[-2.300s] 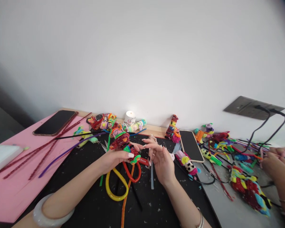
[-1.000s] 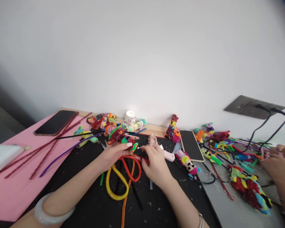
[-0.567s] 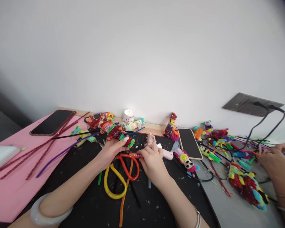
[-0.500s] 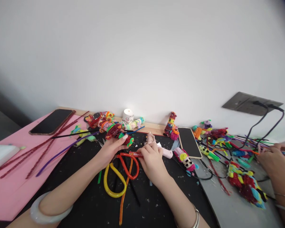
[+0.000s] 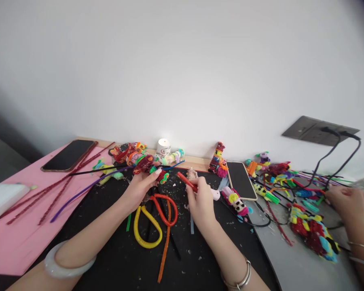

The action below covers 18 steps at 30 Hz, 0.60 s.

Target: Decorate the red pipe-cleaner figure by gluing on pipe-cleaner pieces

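In my left hand (image 5: 142, 186) is a dark red fuzzy pipe-cleaner figure (image 5: 146, 163) with green and orange trim, held tilted, its green-orange end pointing right. My right hand (image 5: 202, 200) is closed around a slim red pen-like stick (image 5: 184, 178), its tip aimed up and left toward the figure but apart from it. Below my left hand lie scissors (image 5: 148, 245) with one yellow and one red loop handle; their blades are mostly hidden. A pale pink glue gun (image 5: 215, 195) lies behind my right hand, partly covered by it.
Orange (image 5: 164, 258) and black pipe cleaners lie on the black mat (image 5: 109, 250). Phones (image 5: 68, 155) (image 5: 242, 181), a paper cup (image 5: 164, 148) and several finished figures stand around. At right, another person's hands (image 5: 347, 202) work near cords running from a wall socket (image 5: 318, 130).
My right hand has lifted the red stick off the mat and turned it, so its tip now points up and left. My left hand, with the figure, has barely shifted.
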Motion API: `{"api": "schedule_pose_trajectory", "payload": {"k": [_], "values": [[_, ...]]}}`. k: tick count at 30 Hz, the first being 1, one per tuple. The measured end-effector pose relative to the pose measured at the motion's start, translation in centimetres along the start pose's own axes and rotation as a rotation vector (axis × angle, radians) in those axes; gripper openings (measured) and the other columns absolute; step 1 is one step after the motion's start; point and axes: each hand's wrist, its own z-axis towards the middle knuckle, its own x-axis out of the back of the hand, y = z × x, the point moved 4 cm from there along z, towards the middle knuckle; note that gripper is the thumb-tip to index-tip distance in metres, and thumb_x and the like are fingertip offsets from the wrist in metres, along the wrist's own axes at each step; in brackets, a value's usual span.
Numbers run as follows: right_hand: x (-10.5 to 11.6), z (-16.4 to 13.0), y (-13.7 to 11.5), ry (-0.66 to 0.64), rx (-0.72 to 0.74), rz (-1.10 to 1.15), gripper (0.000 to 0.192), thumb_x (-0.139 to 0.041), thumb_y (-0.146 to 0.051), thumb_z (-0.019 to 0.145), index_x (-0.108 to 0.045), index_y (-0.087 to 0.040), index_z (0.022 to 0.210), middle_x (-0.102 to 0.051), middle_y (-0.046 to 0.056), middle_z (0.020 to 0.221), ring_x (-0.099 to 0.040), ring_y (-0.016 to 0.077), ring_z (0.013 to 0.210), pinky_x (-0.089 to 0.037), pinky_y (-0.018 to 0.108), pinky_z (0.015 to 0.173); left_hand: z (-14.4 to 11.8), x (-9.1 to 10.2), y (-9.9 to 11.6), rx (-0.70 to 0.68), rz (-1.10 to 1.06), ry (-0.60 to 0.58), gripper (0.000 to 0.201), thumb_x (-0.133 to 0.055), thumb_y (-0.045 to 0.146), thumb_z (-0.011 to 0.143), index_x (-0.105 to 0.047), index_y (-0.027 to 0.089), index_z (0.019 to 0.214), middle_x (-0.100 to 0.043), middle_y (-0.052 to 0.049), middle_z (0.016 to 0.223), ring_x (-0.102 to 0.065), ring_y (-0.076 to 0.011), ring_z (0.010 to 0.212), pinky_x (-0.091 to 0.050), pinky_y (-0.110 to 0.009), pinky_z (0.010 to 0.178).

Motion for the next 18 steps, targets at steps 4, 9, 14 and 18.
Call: {"api": "schedule_pose_trajectory", "payload": {"k": [4, 9, 14, 18], "values": [[-0.3, -0.1, 0.6, -0.016, -0.097, 0.376, 0.017, -0.040, -0.020, 0.091, -0.051, -0.020, 0.105, -0.058, 0.000, 0.075, -0.053, 0.0178, 0.067, -0.040, 0.030, 0.067, -0.2, -0.4, 0.2, 0.030, 0.000, 0.043, 0.047, -0.079, 0.030, 0.069, -0.061, 0.024, 0.112, -0.065, 0.000, 0.094, -0.060, -0.0134, 0.079, -0.048, -0.022, 0.063], [-0.9, -0.2, 0.6, -0.004, -0.104, 0.488, 0.011, -0.040, -0.019, 0.091, -0.045, -0.021, 0.100, -0.055, 0.002, 0.084, -0.053, 0.0175, 0.074, -0.042, 0.032, 0.074, -0.3, -0.5, -0.3, 0.016, 0.008, 0.015, 0.040, -0.079, 0.026, 0.068, -0.064, 0.022, 0.105, -0.063, 0.001, 0.089, -0.056, -0.0119, 0.072, -0.044, -0.021, 0.055], [-0.5, -0.5, 0.0, 0.012, -0.096, 0.508, 0.012, -0.048, -0.029, 0.089, -0.052, -0.021, 0.097, -0.054, 0.004, 0.089, -0.051, 0.0191, 0.083, -0.042, 0.034, 0.079, -0.3, -0.3, -1.2, 0.027, 0.105, -0.029, 0.028, -0.079, 0.027, 0.067, -0.067, 0.019, 0.092, -0.064, 0.000, 0.079, -0.055, -0.0140, 0.070, -0.044, -0.024, 0.058], [-1.1, -0.9, 0.4, -0.064, -0.241, 0.770, 0.039, -0.039, -0.051, 0.091, -0.052, -0.021, 0.070, -0.042, -0.001, 0.062, -0.038, 0.0150, 0.055, -0.033, 0.027, 0.049, -0.4, -0.3, -1.3, 0.049, 0.170, -0.051, 0.025, -0.078, 0.027, 0.069, -0.066, 0.020, 0.089, -0.066, -0.001, 0.085, -0.059, -0.0170, 0.078, -0.046, -0.028, 0.068]]}}
